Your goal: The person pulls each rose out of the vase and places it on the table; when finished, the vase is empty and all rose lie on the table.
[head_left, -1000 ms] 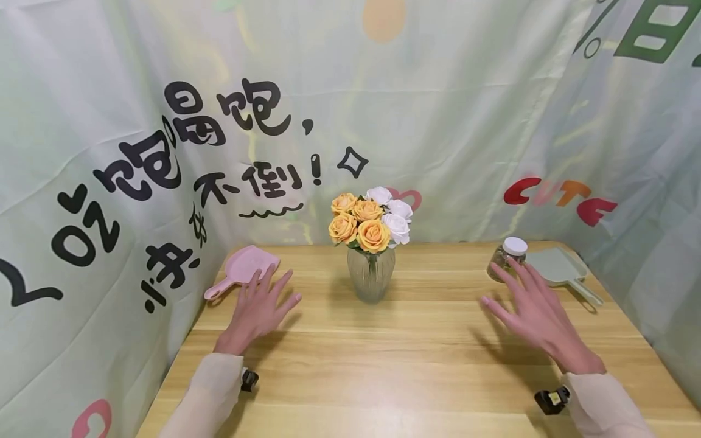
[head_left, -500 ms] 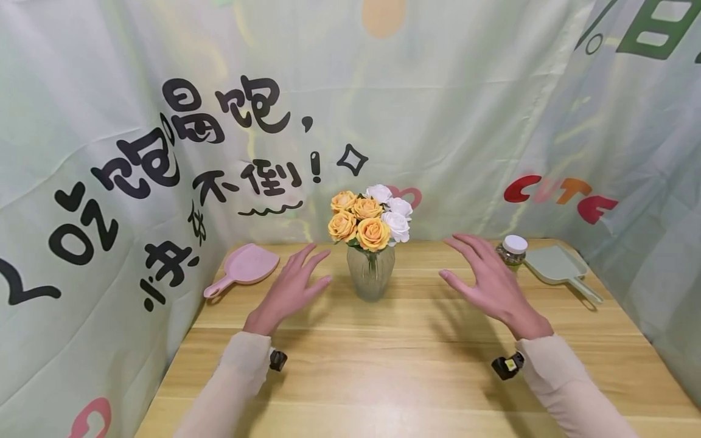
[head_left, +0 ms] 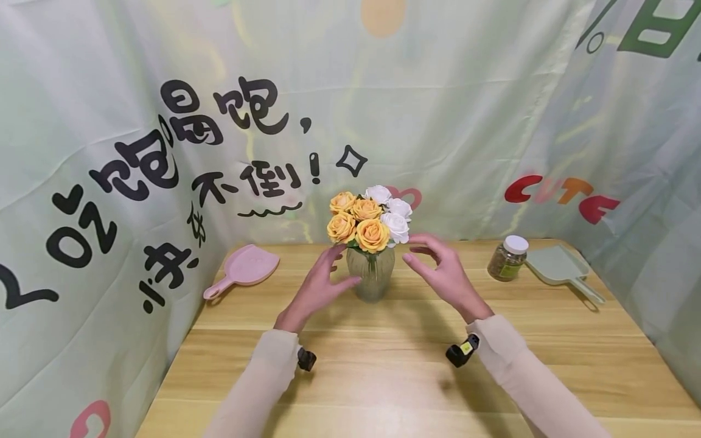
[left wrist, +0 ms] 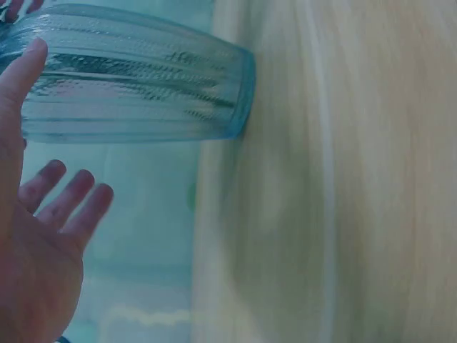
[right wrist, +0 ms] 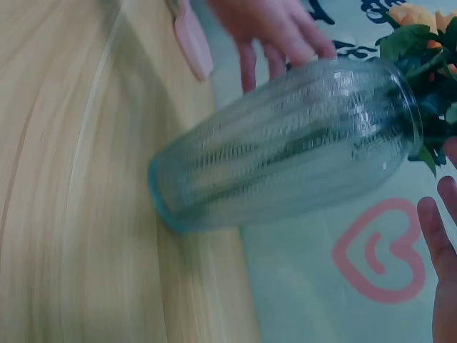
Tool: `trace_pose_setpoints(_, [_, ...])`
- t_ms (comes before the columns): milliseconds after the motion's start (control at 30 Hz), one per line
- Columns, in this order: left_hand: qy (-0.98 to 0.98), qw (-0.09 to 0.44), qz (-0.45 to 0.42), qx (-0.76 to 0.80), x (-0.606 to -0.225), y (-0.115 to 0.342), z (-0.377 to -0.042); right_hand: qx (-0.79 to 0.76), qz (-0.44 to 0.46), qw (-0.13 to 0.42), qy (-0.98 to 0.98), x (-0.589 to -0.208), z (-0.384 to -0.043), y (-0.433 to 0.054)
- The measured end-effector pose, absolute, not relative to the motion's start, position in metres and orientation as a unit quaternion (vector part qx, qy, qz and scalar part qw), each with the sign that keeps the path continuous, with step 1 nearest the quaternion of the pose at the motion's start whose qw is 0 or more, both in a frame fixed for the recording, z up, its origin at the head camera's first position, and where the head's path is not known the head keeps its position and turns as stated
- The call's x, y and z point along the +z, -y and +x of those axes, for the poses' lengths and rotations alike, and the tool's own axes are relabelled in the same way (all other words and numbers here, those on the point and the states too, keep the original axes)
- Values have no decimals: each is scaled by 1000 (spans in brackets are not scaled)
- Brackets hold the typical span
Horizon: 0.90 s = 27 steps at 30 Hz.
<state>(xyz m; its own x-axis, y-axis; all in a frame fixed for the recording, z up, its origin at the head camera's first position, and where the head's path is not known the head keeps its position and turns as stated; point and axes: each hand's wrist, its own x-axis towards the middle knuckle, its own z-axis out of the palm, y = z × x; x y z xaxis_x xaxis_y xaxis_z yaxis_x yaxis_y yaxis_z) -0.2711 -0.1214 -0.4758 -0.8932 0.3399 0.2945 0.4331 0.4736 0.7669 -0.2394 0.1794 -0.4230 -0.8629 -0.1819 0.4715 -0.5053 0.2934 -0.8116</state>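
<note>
A ribbed clear glass vase (head_left: pixel 371 274) stands upright on the wooden table, holding orange roses (head_left: pixel 373 235) and white roses (head_left: pixel 395 226). My left hand (head_left: pixel 320 285) is at the vase's left side, fingers spread and slightly bent. Its thumb (left wrist: pixel 23 75) overlaps the glass in the left wrist view; whether it touches, I cannot tell. On the other side, my right hand (head_left: pixel 448 275) is raised with loosely bent fingers, a gap away from the glass. Neither hand holds anything. In the right wrist view, the vase (right wrist: pixel 285 146) lies between both hands.
A pink dustpan-shaped item (head_left: pixel 249 266) lies at the back left of the table (head_left: pixel 383 377). At the back right stand a white-lidded jar (head_left: pixel 507 260) and a pale green pan-shaped item (head_left: pixel 558 266). A printed curtain (head_left: pixel 449 121) rises behind the table.
Both hands have moved inward from the two sides to flank the vase. The jar, partly covered by the right hand before, now shows fully. The vase has stayed in place.
</note>
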Motion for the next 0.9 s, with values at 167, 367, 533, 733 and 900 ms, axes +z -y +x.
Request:
trace_pose_setpoints(167, [815, 34, -221, -535, -483, 112, -274, 603, 222, 120, 757, -420, -245, -163])
trace_pose_setpoints(367, [791, 42, -230, -565, -486, 102, -275, 603, 234, 115, 754, -419, -248, -153])
trace_pose_setpoints(533, [790, 51, -222, -569, -486, 102, -276, 589, 235, 116, 764, -416, -249, -147])
trace_pose_setpoints(733, [789, 56, -207, -575, -486, 113, -274, 580, 232, 122, 772, -413, -251, -135])
trace_pose_setpoints(900, [791, 51, -202, -575, -486, 120, -272, 604, 217, 136, 755, -408, -251, -124])
